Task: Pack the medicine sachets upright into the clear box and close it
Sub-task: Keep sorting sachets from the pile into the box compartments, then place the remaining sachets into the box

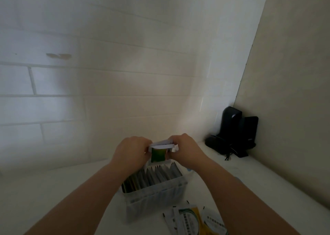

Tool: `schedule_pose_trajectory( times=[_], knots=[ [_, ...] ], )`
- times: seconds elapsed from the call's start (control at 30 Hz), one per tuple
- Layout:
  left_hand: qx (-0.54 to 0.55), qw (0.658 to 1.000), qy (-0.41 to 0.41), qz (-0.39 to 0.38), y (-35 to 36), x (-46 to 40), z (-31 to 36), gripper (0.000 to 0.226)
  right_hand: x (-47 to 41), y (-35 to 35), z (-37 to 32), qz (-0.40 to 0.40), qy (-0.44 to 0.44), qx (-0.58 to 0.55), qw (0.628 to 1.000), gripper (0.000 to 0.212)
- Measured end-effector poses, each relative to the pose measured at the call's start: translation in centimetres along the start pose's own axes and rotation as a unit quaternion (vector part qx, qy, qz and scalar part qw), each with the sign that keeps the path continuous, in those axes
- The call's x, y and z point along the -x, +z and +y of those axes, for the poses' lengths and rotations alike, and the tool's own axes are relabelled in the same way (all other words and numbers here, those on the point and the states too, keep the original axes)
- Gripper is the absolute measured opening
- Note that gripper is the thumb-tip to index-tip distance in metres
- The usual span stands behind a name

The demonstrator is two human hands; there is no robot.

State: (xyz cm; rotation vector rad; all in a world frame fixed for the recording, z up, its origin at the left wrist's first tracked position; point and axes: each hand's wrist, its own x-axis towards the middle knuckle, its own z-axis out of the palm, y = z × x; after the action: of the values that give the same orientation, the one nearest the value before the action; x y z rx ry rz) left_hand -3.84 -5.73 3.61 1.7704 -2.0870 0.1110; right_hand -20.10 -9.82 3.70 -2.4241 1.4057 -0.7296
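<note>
A small stack of medicine sachets (158, 151), white on top with a green one facing the camera, is held above the far end of the clear box (155, 193). The left hand (131, 151) and right hand (185, 150) grip it from either side, fingers curled round its edges. The box stands open on the white counter (259, 181), already filled with a row of upright sachets (157, 175). More loose sachets (194, 220) lie flat just beside its near end. A black device (234, 131) sits in the far corner.
</note>
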Motion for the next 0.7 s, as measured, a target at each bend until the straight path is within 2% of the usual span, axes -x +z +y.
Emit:
schedule_pose_trajectory(
  times=[0.07, 0.13, 0.2, 0.33, 0.53, 0.7],
  knots=[
    [-0.001, 1.000, 0.005, -0.007, 0.1, -0.1, 0.1, 0.023, 0.1, 0.1, 0.0, -0.022, -0.004, 0.016, 1.000, 0.041],
    [0.035, 0.999, 0.004, -0.004, 0.2, 0.0, 0.2, 0.032, 0.4, 0.1, 0.1, -0.030, 0.014, -0.032, 0.999, 0.051],
    [0.074, 0.997, 0.008, -0.004, 0.2, 0.2, 0.2, 0.042, 0.6, 0.0, 0.1, -0.010, 0.018, -0.084, 0.996, 0.045],
    [0.078, 0.996, 0.046, -0.026, -0.1, 0.5, 0.5, 0.041, 0.7, 0.1, 0.1, 0.015, 0.003, -0.043, 0.999, 0.022],
    [0.143, 0.986, 0.075, -0.034, -0.8, 2.0, 1.3, 0.034, 2.5, 0.2, 0.4, 0.027, 0.027, -0.022, 0.999, 0.029],
    [0.158, 0.984, 0.086, 0.015, -1.5, 4.2, 2.8, 0.028, 4.7, -0.3, 0.4, 0.038, 0.026, -0.010, 0.999, 0.034]
  ],
)
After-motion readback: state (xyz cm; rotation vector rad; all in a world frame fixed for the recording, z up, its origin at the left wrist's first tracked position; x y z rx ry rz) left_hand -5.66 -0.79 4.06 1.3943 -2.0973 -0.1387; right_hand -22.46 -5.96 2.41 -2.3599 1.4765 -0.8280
